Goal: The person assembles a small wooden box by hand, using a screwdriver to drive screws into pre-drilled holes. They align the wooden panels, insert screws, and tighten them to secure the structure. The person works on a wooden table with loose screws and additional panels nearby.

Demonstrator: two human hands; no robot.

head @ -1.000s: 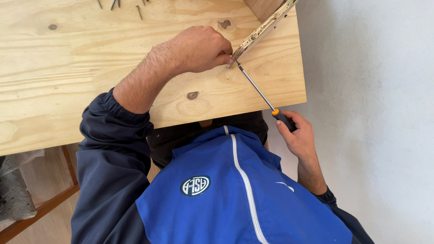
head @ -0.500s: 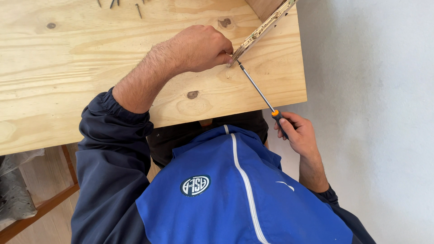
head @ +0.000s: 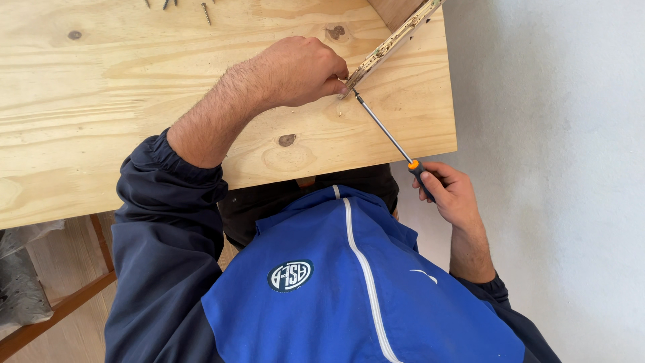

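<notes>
My left hand (head: 295,70) rests on the plywood tabletop (head: 101,107), its fingertips pinched at the near end of a narrow worn wooden strip (head: 393,42) that runs up to the right. My right hand (head: 451,195) grips the black-and-orange handle of a long-shafted screwdriver (head: 383,128) just off the table's front edge. The steel shaft slants up to the left, and its tip meets the strip's end right beside my left fingertips. Whatever sits under the tip is hidden.
Several loose dark screws (head: 176,5) lie at the far edge of the tabletop. A pale plastered wall (head: 557,134) stands close on the right. Below left, a wooden frame rail (head: 60,309) and a grey bag (head: 20,289) sit on the floor.
My right hand has turned slightly on the screwdriver handle and shifted a little along the table edge. The left hand and the strip have stayed put.
</notes>
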